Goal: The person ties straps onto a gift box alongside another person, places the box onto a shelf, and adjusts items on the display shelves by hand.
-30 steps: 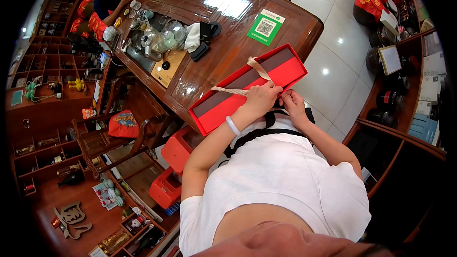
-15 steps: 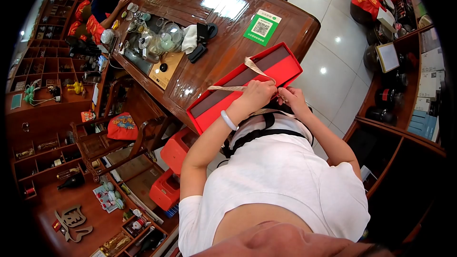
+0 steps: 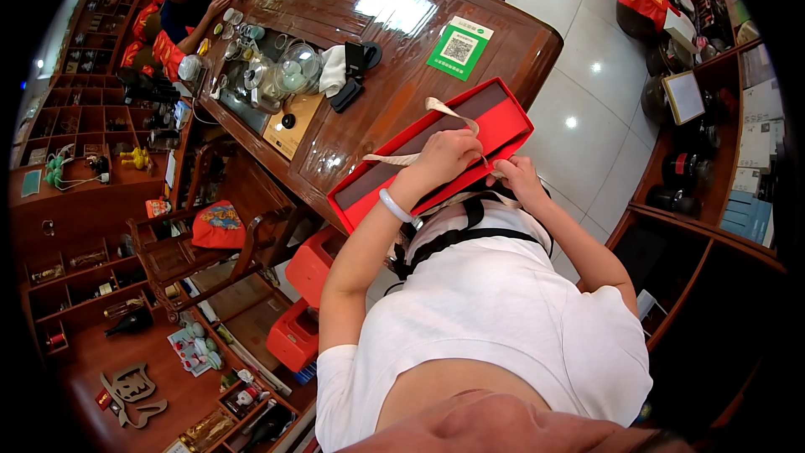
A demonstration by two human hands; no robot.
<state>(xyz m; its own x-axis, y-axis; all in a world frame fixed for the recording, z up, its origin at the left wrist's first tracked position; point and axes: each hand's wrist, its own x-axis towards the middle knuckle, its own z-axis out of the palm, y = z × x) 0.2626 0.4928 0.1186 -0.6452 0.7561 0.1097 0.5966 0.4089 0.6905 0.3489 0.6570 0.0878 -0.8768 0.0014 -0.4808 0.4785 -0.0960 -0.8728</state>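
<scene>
A long red box (image 3: 499, 113) lies slantwise at the table's near edge, with a dark strip and a red panel inside. A cream ribbon (image 3: 391, 158) crosses over it, one end curling above the box. My left hand (image 3: 451, 154), with a pale bangle at the wrist, is over the middle of the box, its fingers closed on the ribbon. My right hand (image 3: 517, 179) is at the box's near side, fingers pinched on part of the ribbon. The exact grip of the fingertips is small and partly hidden.
The wooden table (image 3: 402, 42) bears a green QR code card (image 3: 459, 49), a white cloth (image 3: 333, 71), black items and a glass tea set (image 3: 298, 67). A person (image 3: 186, 2) sits at the far left. Red stools (image 3: 312, 268) and a wooden chair stand left of me.
My left hand has lifted slightly and moved up and left, away from my right hand. The ribbon's upper loop has shifted, and a dark gap shows inside the box.
</scene>
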